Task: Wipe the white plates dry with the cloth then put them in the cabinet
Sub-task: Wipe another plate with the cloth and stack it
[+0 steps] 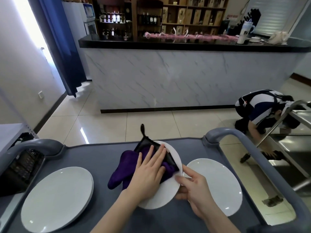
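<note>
A white plate [161, 197] is tilted up above the grey cart top [101, 158] in the middle. My right hand [193, 190] grips its right rim, thumb on the front face. My left hand [149, 172] lies flat with straight fingers on a purple and black cloth [121, 172], pressing it against the plate's face. The cloth hangs off the plate to the left. A stack of white plates [57, 199] sits on the left of the cart. Another white plate [218, 182] lies flat on the right, partly behind my right hand.
Grey cart handles [223, 133] rise at both far corners. A black basket [21, 167] sits at the left. A steel sink unit [292, 148] stands to the right, with a person [262, 111] crouched beside it. A marble-fronted counter [185, 78] stands across the tiled floor.
</note>
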The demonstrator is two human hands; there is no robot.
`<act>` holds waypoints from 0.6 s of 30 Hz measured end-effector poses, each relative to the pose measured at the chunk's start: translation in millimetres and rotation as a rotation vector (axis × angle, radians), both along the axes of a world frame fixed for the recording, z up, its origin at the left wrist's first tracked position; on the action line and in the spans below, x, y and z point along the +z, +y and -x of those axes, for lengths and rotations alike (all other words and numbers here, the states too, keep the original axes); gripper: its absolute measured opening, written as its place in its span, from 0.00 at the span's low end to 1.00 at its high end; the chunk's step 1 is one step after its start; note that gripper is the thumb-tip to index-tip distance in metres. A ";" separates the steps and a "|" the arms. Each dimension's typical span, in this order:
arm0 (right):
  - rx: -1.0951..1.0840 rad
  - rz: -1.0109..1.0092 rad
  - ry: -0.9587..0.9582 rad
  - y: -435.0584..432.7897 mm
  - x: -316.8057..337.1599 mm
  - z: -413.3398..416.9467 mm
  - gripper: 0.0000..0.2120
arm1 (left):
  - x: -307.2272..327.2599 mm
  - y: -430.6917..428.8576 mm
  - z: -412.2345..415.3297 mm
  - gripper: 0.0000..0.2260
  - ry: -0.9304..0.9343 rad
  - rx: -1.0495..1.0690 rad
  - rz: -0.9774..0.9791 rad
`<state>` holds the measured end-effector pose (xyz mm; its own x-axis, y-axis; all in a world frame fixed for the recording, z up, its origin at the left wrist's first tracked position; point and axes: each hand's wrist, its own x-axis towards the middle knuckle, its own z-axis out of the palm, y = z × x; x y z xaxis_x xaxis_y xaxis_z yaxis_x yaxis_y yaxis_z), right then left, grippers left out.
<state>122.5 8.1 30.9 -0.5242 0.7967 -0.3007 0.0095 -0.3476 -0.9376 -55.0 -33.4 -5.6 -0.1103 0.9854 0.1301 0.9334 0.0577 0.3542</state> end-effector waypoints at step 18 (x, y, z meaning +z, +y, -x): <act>0.231 -0.578 -0.338 28.8 36.3 -19.3 0.27 | 14.5 1.9 41.3 0.10 -0.593 0.247 -0.183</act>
